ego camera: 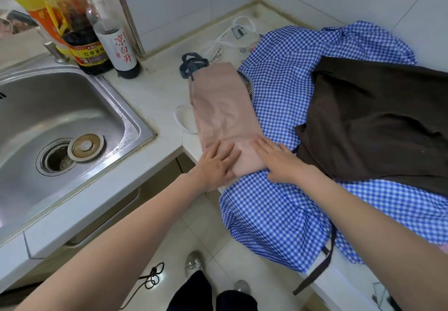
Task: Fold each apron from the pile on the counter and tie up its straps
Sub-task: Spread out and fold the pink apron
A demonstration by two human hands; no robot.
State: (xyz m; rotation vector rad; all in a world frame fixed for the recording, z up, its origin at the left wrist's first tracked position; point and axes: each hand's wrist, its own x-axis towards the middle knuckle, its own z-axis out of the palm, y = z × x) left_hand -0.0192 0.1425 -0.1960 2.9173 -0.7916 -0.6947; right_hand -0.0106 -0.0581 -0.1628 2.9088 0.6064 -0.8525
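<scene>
Left hand (215, 165) and right hand (278, 162) press flat, fingers straight toward 11 o'clock, on the folded pink fabric apron (223, 107).

White stone-look counter (155, 92), L-shaped, tiled walls behind. Steel sink (60, 121) set into its left run; round strainer plug (85, 146) lies in the basin beside the open drain. Three bottles (97, 31) stand at the sink's back corner. Directly on the counter: blue gingham apron (278, 107), overhanging the front edge; a white printed cloth (232, 39), possibly another apron, near the wall corner; a white cord loop (181, 119).
</scene>
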